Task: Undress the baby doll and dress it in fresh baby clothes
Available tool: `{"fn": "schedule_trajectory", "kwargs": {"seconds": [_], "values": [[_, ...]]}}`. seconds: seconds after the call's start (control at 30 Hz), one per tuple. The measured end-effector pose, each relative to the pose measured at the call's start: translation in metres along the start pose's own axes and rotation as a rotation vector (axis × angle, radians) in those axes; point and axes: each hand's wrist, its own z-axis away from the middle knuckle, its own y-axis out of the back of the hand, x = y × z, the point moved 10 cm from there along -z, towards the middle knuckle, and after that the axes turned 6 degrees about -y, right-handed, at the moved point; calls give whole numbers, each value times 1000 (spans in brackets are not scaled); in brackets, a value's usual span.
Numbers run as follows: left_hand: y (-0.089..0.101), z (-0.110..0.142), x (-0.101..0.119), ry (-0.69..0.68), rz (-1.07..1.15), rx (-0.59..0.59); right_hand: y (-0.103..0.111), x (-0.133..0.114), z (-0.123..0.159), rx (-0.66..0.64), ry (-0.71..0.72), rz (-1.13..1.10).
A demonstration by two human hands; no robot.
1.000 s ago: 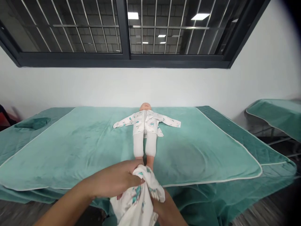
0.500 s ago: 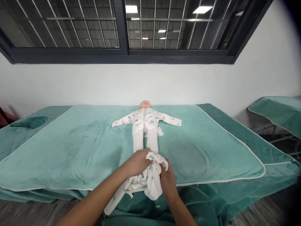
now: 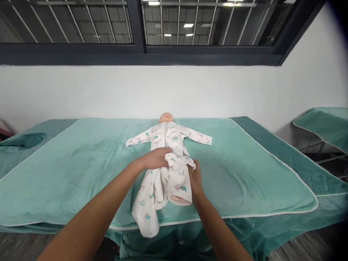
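A baby doll [image 3: 166,117] lies on its back on the bed, head toward the wall and arms spread. It wears an open white jacket [image 3: 176,137] with a small green print. My left hand [image 3: 158,158] and my right hand [image 3: 196,177] grip the gathered waist of matching printed baby pants [image 3: 179,185], one at each side. One pant leg is around the doll's leg on the right, where a bit of skin-coloured foot shows at the cuff. The other pant leg [image 3: 146,214] hangs loose toward the bed's near edge. The doll's other leg is mostly hidden behind my left hand and the cloth.
A light green blanket [image 3: 89,174] with white piping covers the bed over a darker green cover [image 3: 274,139]. A white wall [image 3: 163,90] and a dark-framed barred window [image 3: 174,54] rise behind. Another green-covered surface [image 3: 323,123] stands at the right.
Both hands have moved up the doll's legs toward its waist, pulling the pants along. The bunched pant leg on the right is now stretched out over the leg. The view has tilted slightly down.
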Motion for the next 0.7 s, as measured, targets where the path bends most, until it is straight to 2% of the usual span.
{"fn": "schedule_trajectory", "kwargs": {"seconds": [0.13, 0.23, 0.3, 0.37, 0.43, 0.47, 0.5, 0.57, 0.63, 0.7], "values": [[23, -21, 0, -16, -306, 403, 2, -16, -34, 62, 98, 89], [36, -16, -9, 49, -315, 581, -4, -26, -66, 22, 157, 156], [41, -9, -23, 113, -119, 564, -7, -30, -78, -60, 172, 206], [31, -3, -35, 157, 190, 380, -9, -38, -78, -157, 185, 251], [16, 3, -35, 150, 473, 155, -14, -61, -62, -293, 274, 310], [13, 6, -31, 131, 586, 100, -22, -76, -50, -380, 339, 344], [13, 7, -28, 109, 681, 94, -31, -91, -36, -475, 407, 380], [20, 3, -22, 58, 837, 193, -52, -112, -15, -622, 423, 430], [25, -3, -16, 16, 933, 291, -69, -120, -14, -649, 319, 447], [25, -8, -13, 10, 937, 310, -81, -117, -22, -655, 184, 436]]}}
